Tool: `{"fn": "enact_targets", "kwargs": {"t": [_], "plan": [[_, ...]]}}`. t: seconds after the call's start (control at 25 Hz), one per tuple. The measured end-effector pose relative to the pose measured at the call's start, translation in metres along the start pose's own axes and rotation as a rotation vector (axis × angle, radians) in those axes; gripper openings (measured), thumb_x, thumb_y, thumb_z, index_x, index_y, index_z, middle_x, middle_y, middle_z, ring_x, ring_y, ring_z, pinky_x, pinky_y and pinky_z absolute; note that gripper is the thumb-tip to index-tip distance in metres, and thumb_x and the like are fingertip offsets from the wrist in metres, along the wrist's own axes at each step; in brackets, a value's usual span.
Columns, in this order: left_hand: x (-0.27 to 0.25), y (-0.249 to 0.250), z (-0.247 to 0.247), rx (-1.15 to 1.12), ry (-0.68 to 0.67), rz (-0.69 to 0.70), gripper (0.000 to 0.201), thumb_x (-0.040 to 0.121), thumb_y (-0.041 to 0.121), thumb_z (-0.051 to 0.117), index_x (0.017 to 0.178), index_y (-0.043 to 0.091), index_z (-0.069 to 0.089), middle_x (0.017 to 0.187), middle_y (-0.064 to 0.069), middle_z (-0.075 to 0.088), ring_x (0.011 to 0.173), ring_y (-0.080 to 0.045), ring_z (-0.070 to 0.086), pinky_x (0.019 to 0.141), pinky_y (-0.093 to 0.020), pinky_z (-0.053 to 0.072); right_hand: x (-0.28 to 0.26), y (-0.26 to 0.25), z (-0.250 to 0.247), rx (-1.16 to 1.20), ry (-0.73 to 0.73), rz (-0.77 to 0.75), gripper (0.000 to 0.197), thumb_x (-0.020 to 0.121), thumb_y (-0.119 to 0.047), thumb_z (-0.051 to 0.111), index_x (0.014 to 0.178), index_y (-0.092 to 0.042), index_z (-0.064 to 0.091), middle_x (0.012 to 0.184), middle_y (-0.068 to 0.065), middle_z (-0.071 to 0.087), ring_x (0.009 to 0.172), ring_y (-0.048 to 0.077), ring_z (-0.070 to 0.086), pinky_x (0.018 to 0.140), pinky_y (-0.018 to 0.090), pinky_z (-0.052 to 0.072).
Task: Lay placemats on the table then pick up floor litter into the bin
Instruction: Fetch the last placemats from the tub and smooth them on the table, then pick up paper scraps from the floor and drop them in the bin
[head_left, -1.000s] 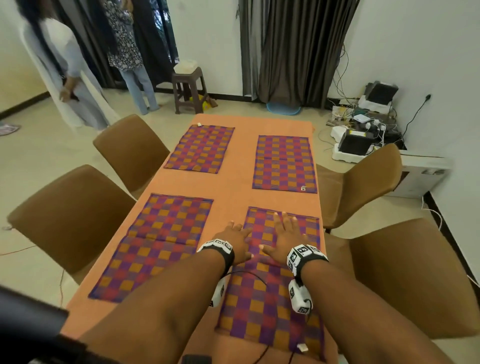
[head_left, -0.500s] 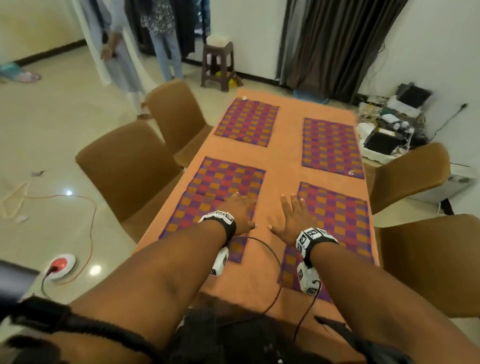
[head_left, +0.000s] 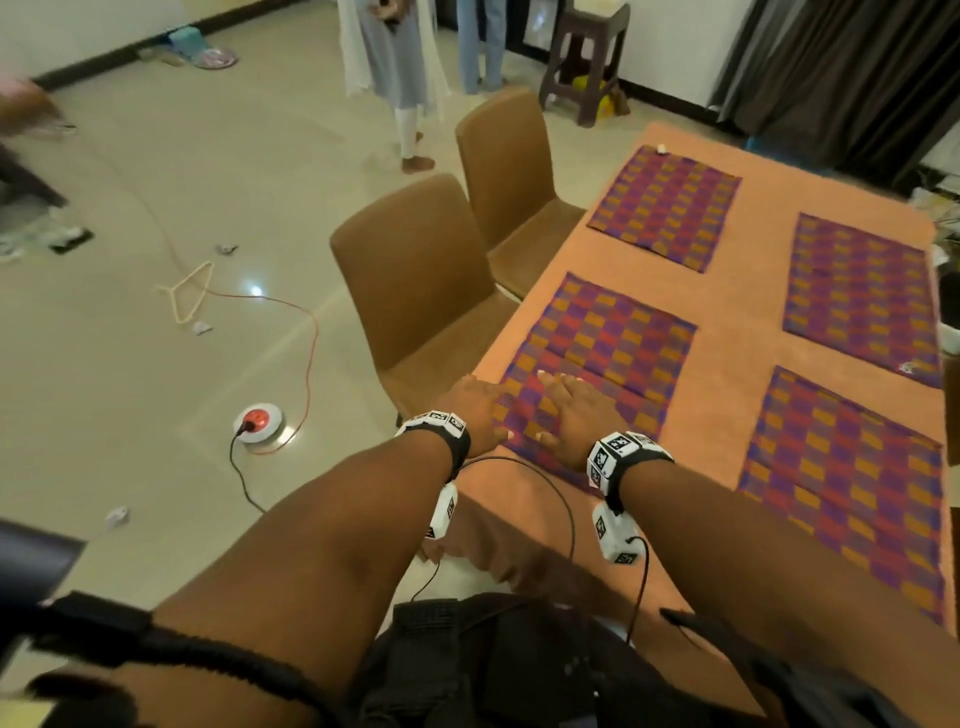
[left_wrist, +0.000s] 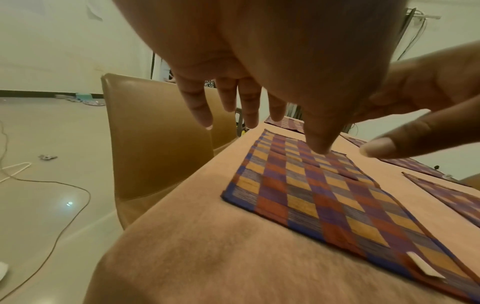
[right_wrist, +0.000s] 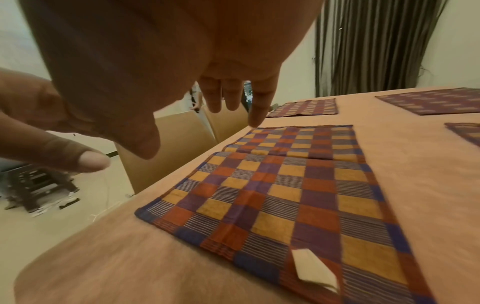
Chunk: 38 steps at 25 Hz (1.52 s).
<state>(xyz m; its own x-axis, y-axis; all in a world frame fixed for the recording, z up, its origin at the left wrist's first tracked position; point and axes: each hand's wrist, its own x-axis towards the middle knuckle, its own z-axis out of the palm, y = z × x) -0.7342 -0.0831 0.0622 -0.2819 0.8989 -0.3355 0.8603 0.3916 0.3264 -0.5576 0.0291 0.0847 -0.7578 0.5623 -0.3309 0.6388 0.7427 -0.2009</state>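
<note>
Four purple-and-orange checked placemats lie flat on the orange-covered table (head_left: 727, 364). Both my hands are over the near-left placemat (head_left: 623, 353). My left hand (head_left: 483, 410) is at the mat's left edge and my right hand (head_left: 571, 410) is beside it, both with straight fingers. In the left wrist view the left hand (left_wrist: 259, 123) hovers just above the placemat (left_wrist: 311, 195); the right wrist view shows the right hand (right_wrist: 207, 123) likewise above the placemat (right_wrist: 285, 195). Small crumpled litter (head_left: 227, 249) lies on the floor to the left, with more litter (head_left: 201, 327) nearer. No bin is in view.
Two brown chairs (head_left: 415, 291) stand along the table's left side. On the floor lie a hanger (head_left: 189, 293), an orange cable, a red-and-white socket reel (head_left: 258, 423) and another scrap (head_left: 117, 517). Two people (head_left: 395, 67) stand at the far end beside a dark stool (head_left: 584, 57).
Both hands have moved from the near-right placemat across to the near-left one. My view has swung left, bringing the floor and its litter into sight.
</note>
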Motion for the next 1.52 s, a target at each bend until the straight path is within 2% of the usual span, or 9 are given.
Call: {"fn": "enact_targets", "kwargs": {"t": [0.08, 0.16, 0.32, 0.48, 0.72, 0.84, 1.16, 1.28, 1.52], "plan": [[-0.002, -0.011, -0.010, -0.029, 0.013, -0.043, 0.077, 0.083, 0.056, 0.069, 0.149, 0.032, 0.040, 0.152, -0.001, 0.046, 0.148, -0.025, 0.029, 0.116, -0.044, 0.035, 0.021, -0.010, -0.006, -0.013, -0.014, -0.016, 0.071, 0.086, -0.046, 0.062, 0.147, -0.022, 0.033, 0.146, 0.011, 0.042, 0.137, 0.033, 0.038, 0.104, 0.045, 0.041], [-0.002, -0.024, -0.021, -0.033, 0.005, -0.100, 0.075, 0.084, 0.056, 0.068, 0.149, 0.032, 0.040, 0.152, 0.000, 0.046, 0.143, -0.023, 0.039, 0.113, -0.041, 0.039, 0.040, -0.019, -0.013, -0.038, -0.029, -0.020, 0.034, 0.087, -0.038, 0.059, 0.113, -0.017, 0.051, 0.124, 0.012, 0.055, 0.118, 0.034, 0.052, 0.086, 0.040, 0.047], [0.013, -0.032, -0.034, 0.024, -0.071, -0.082, 0.053, 0.087, 0.055, 0.064, 0.133, 0.031, 0.059, 0.128, 0.005, 0.065, 0.114, -0.021, 0.060, 0.094, -0.033, 0.050, 0.041, -0.014, -0.011, 0.052, -0.098, 0.058, 0.017, 0.083, -0.029, 0.058, 0.088, -0.019, 0.044, 0.103, 0.009, 0.057, 0.098, 0.034, 0.058, 0.070, 0.036, 0.041], [0.050, -0.004, -0.034, 0.099, -0.173, 0.076, 0.045, 0.087, 0.059, 0.062, 0.121, 0.030, 0.066, 0.105, 0.007, 0.070, 0.096, -0.020, 0.064, 0.083, -0.035, 0.055, 0.019, 0.017, 0.008, 0.187, -0.011, 0.191, 0.029, 0.080, -0.037, 0.056, 0.101, -0.018, 0.050, 0.112, 0.010, 0.059, 0.105, 0.033, 0.057, 0.081, 0.039, 0.047], [0.089, 0.042, -0.003, 0.232, -0.347, 0.510, 0.028, 0.089, 0.053, 0.064, 0.098, 0.027, 0.068, 0.089, 0.007, 0.068, 0.091, -0.020, 0.064, 0.072, -0.028, 0.047, -0.066, 0.026, 0.057, 0.351, 0.126, 0.673, 0.032, 0.087, -0.035, 0.060, 0.116, -0.019, 0.060, 0.118, 0.010, 0.064, 0.109, 0.034, 0.061, 0.085, 0.036, 0.047], [0.070, 0.036, 0.021, 0.278, -0.435, 0.726, 0.024, 0.086, 0.053, 0.067, 0.085, 0.029, 0.066, 0.082, 0.009, 0.064, 0.085, -0.018, 0.062, 0.069, -0.027, 0.044, -0.125, -0.028, 0.089, 0.395, 0.154, 0.928, 0.031, 0.092, -0.035, 0.055, 0.113, -0.014, 0.062, 0.116, 0.013, 0.062, 0.104, 0.036, 0.061, 0.080, 0.036, 0.046], [-0.049, 0.032, 0.081, 0.503, -0.620, 1.156, 0.034, 0.086, 0.053, 0.062, 0.088, 0.021, 0.072, 0.090, -0.002, 0.070, 0.088, -0.026, 0.063, 0.074, -0.030, 0.048, -0.286, -0.193, 0.169, 0.534, 0.303, 1.590, 0.029, 0.086, -0.029, 0.060, 0.112, -0.016, 0.066, 0.117, 0.012, 0.063, 0.106, 0.034, 0.060, 0.090, 0.039, 0.049], [-0.086, 0.031, 0.105, 0.467, -0.680, 1.182, 0.029, 0.086, 0.053, 0.063, 0.073, 0.027, 0.061, 0.082, 0.000, 0.059, 0.081, -0.021, 0.054, 0.073, -0.027, 0.037, -0.326, -0.246, 0.211, 0.590, 0.172, 1.697, 0.030, 0.088, -0.030, 0.060, 0.114, -0.015, 0.065, 0.119, 0.013, 0.062, 0.108, 0.035, 0.060, 0.091, 0.040, 0.048], [-0.117, 0.006, 0.145, 0.522, -0.745, 1.165, 0.032, 0.086, 0.056, 0.065, 0.100, 0.028, 0.070, 0.089, 0.007, 0.065, 0.090, -0.018, 0.061, 0.077, -0.029, 0.046, -0.333, -0.271, 0.249, 0.647, -0.003, 1.560, 0.030, 0.092, -0.032, 0.057, 0.116, -0.016, 0.064, 0.118, 0.012, 0.063, 0.107, 0.034, 0.060, 0.087, 0.037, 0.047]]}}
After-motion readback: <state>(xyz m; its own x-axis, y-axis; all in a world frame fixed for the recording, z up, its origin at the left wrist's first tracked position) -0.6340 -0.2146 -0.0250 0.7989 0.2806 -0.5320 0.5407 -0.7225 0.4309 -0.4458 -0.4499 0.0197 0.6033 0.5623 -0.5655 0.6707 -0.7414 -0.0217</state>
